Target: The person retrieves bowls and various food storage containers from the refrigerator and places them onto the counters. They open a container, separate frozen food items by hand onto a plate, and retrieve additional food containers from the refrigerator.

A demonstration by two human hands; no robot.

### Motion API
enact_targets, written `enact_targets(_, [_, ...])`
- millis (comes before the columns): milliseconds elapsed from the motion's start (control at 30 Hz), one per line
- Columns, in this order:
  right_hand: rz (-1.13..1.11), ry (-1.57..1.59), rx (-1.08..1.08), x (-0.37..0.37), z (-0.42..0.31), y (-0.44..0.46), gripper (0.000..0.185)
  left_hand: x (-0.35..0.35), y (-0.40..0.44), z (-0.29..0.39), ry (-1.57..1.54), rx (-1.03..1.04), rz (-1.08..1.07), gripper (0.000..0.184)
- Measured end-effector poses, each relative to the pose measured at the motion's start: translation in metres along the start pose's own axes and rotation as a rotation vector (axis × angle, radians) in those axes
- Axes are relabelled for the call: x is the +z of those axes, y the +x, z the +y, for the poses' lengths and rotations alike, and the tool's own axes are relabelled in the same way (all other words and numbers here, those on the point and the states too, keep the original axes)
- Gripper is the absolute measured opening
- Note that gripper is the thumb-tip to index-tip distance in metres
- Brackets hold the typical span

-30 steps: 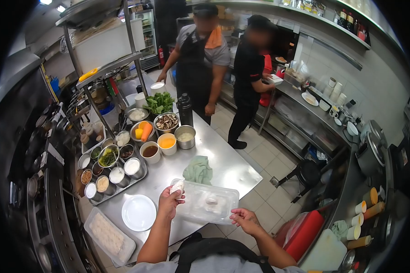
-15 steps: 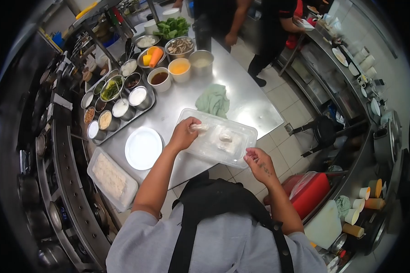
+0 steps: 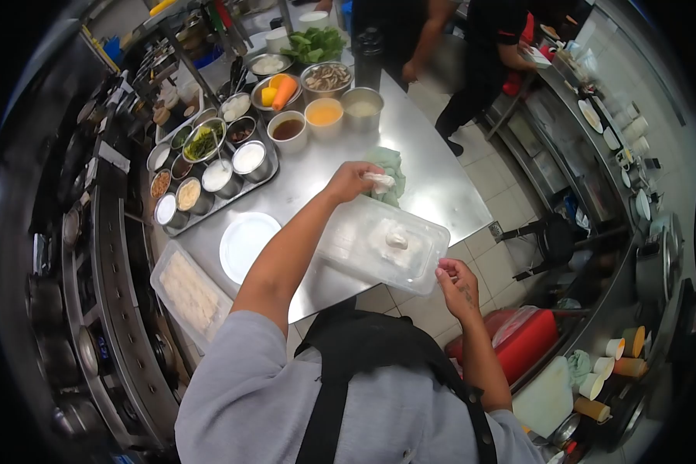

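My left hand (image 3: 351, 182) pinches a small white floury piece (image 3: 379, 182), raised by the far edge of a translucent plastic container (image 3: 348, 241) and in front of a crumpled green cloth (image 3: 394, 170). Inside the container another white piece (image 3: 397, 240) lies on a patch of white powder. My right hand (image 3: 459, 288) is closed on the container's near right corner, thumb and fingers at the rim. Left of the container is a round white plate (image 3: 238, 251), partly hidden by my left forearm. Further left sits a second plastic container (image 3: 187, 292) filled with pale, crumbly contents.
A tray of metal cups (image 3: 224, 203) with sauces and toppings stands at the table's left. Behind it are bowls of carrots (image 3: 284, 91), sliced mushrooms (image 3: 326, 76) and leafy greens (image 3: 315, 46). Two people in dark clothes (image 3: 483, 62) stand beyond the table. A red bin (image 3: 510, 340) is at my right.
My left hand has lifted the white piece from over the container to beyond its far edge, near the cloth. My right hand keeps its grip on the corner.
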State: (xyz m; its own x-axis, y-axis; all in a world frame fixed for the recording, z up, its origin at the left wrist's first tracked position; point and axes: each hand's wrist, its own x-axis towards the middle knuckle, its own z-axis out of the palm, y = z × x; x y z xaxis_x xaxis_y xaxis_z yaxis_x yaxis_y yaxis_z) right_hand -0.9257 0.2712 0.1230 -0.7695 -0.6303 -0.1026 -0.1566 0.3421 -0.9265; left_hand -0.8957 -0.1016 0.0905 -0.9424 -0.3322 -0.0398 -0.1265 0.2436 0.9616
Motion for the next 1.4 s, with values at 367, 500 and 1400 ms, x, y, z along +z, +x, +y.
enact_targets(367, [-0.093, 0.299, 0.176, 0.047, -0.07, 0.081, 0.044, 0.059, -0.036, 0.029, -0.172, -0.073, 0.834, 0.024])
enact_targets(500, [-0.141, 0.14, 0.056, 0.102, -0.062, 0.145, 0.05, 0.082, -0.036, 0.032, -0.237, -0.159, 0.848, 0.031])
enact_targets(1400, [-0.484, 0.154, 0.312, 0.133, -0.083, 0.177, 0.024, -0.013, -0.082, 0.014, 0.121, -0.046, 0.285, 0.045])
